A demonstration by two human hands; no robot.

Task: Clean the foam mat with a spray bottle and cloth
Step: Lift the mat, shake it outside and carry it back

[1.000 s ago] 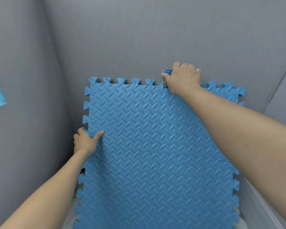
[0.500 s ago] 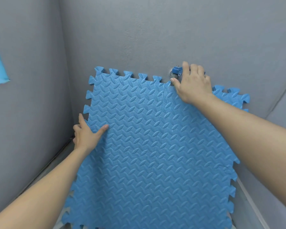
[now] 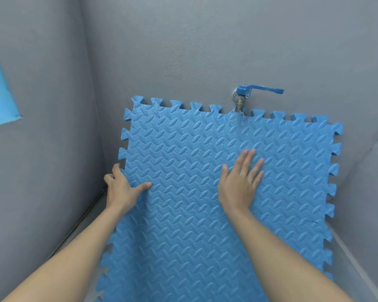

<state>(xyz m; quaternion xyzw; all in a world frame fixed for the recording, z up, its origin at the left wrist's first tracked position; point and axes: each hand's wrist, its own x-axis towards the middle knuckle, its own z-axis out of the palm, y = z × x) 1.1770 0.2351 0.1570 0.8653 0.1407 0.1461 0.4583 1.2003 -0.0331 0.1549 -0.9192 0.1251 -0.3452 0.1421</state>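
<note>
In the head view, the foam mat (image 3: 205,214) stands propped nearly upright in a grey corner, its toothed top edge leaning against the wall (image 3: 205,51) above and beyond both hands. The left hand (image 3: 122,188) clasps the mat's left edge, thumb across the textured front and fingers curled behind, seemingly to keep the sheet from sliding or folding. To its right, the right hand (image 3: 240,184) lies open and flat on the mat's face, fingers spread and pointing upward, holding nothing; it looks set to rub or press the surface.

Straight above the right hand, a tap (image 3: 241,99) with a blue lever juts from the wall, and a thin stream of water appears to fall from its spout onto the mat's top edge. The mat seems placed there so water runs down its face.

Neither spray bottle nor cloth is visible, so the wiping proper looks not yet begun.
</note>
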